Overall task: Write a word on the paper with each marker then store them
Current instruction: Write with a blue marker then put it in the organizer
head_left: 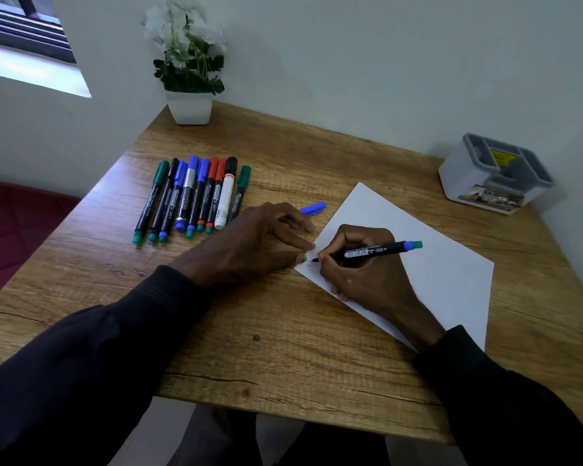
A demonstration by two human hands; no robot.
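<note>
My right hand (pixel 360 264) grips an uncapped black-bodied marker with a blue end (pixel 381 251), its tip touching the near-left corner of a white paper sheet (pixel 428 264). A few faint marks show by the tip. My left hand (pixel 256 242) rests flat on the table, fingertips pressing the paper's left edge. The marker's blue cap (pixel 313 208) lies on the table just beyond my left hand. Several capped markers (pixel 192 196), green, black, blue and red, lie in a row at the left.
A grey and white storage box (pixel 495 174) with open compartments stands at the far right against the wall. A white pot with a flowering plant (pixel 189 107) sits at the table's far left corner. The wooden table (pixel 283 348) ends near my lap.
</note>
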